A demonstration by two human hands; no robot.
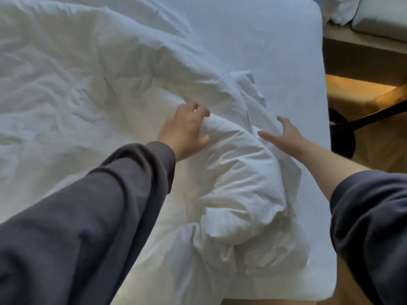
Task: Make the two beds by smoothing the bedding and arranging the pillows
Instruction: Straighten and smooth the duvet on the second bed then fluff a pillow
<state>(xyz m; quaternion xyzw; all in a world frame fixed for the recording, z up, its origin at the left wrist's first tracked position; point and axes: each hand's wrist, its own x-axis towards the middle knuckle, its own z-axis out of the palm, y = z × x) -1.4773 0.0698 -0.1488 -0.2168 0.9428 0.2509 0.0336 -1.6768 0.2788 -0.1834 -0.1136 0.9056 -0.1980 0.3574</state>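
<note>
A rumpled white duvet [92, 89] covers most of the bed, bunched into a thick fold [237, 179] near the right edge. The bare white sheet of the mattress [286, 51] shows at the upper right. My left hand [187, 128] lies on the duvet just left of the bunched fold, fingers spread and loosely bent over the fabric. My right hand [284, 135] reaches onto the fold from the right with fingers spread, its tips pressing into the cloth. No pillow is visible on this bed.
Right of the mattress edge runs a wooden floor [363, 137] with a dark round base and a black bar [361, 119]. Part of a second bed with white bedding [378, 16] shows at the top right corner.
</note>
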